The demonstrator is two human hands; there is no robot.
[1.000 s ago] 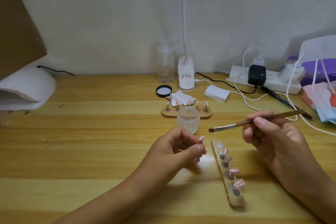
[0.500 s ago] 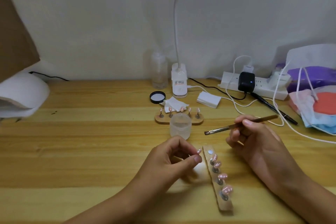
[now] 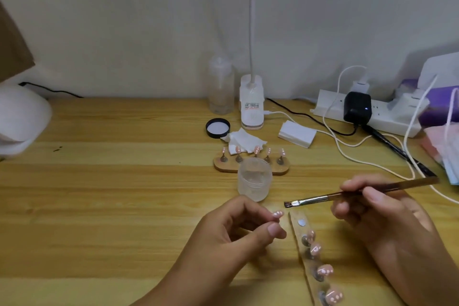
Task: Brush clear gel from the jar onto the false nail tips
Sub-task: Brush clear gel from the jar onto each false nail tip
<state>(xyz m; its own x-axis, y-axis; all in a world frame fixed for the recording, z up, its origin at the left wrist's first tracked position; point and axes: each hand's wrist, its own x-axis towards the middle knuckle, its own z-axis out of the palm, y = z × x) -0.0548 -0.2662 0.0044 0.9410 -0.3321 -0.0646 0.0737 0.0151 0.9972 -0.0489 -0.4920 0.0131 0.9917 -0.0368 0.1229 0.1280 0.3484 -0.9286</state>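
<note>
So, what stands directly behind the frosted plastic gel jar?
An oval wooden stand holding five pink false nail tips; crumpled white wipes lie beyond. The frosted jar covers the stand's middle front.

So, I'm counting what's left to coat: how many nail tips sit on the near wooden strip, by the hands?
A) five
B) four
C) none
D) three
B: four tips stand on the near strip, its far-end silver spot is bare, and the left hand pinches a fifth tip while the right hand holds the brush.
</note>
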